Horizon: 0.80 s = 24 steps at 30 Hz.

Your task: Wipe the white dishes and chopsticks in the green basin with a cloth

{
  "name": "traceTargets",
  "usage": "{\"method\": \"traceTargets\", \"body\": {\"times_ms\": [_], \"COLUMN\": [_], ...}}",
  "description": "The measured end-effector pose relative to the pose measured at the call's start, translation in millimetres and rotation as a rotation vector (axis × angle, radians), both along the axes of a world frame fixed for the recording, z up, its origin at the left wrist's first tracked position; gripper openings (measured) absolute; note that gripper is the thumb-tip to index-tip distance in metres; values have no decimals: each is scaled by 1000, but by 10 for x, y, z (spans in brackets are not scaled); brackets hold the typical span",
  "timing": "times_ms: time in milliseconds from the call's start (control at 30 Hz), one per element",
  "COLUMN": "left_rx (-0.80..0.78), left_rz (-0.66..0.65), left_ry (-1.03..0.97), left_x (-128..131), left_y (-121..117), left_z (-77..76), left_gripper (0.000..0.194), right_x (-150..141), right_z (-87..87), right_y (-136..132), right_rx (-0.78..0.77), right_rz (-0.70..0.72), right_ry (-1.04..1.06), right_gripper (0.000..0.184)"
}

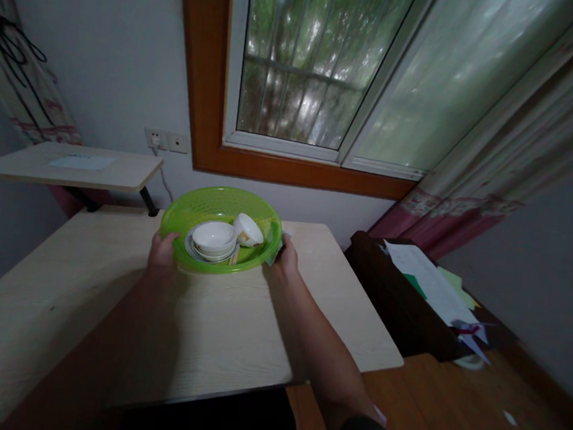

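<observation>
A green plastic basket (220, 196) with perforated walls is at the back of the pale wooden table (226, 333), near the wall below the window. My left hand (161, 251) grips its left rim, thumb over the edge. On the opposite side my right hand (285, 255) holds the right rim, with something pale and greenish, perhaps a cloth, beside the fingers. Inside the basket sit stacked white bowls (214, 237) on a plate (191, 249). A single white bowl (248, 230) leans tilted at their right. Short light-coloured sticks (234, 256) lie beside the stack.
A raised shelf (65, 163) on black legs stands at the back left. Wall sockets (166, 141) with a plugged-in cord are behind it. To the right, a dark brown piece of furniture (385, 290) carries papers (436, 281). A chair edge (309, 421) shows below.
</observation>
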<state>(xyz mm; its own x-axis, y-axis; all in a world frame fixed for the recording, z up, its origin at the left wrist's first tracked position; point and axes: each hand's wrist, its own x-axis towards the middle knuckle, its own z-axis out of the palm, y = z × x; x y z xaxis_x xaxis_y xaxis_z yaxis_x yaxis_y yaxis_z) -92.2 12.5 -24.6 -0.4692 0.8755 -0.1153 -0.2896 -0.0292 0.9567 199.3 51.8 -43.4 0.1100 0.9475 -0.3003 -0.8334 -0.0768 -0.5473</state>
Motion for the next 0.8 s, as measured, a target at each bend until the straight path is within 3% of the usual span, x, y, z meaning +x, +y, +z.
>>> {"method": "traceTargets", "body": {"times_ms": [100, 267, 467, 667, 800], "left_rx": [-82, -34, -62, -22, -17], "left_rz": [-3, -47, 74, 194, 180], "left_ry": [-175, -262, -189, -109, -9], "left_x": [-140, -151, -15, 373, 512], "left_y": [149, 174, 59, -192, -388], "left_z": [96, 99, 2, -71, -99], "left_gripper": [57, 57, 57, 65, 70], "right_x": [33, 1, -215, -379, -374], "right_z": [196, 434, 386, 330, 290], "right_y": [53, 35, -171, -362, -367], "right_rx": [-41, -50, -28, 6, 12], "right_rz": [-67, -181, -251, -238, -250], "right_ry": [-26, -43, -156, -180, -176], "right_gripper": [32, 28, 28, 26, 24]}}
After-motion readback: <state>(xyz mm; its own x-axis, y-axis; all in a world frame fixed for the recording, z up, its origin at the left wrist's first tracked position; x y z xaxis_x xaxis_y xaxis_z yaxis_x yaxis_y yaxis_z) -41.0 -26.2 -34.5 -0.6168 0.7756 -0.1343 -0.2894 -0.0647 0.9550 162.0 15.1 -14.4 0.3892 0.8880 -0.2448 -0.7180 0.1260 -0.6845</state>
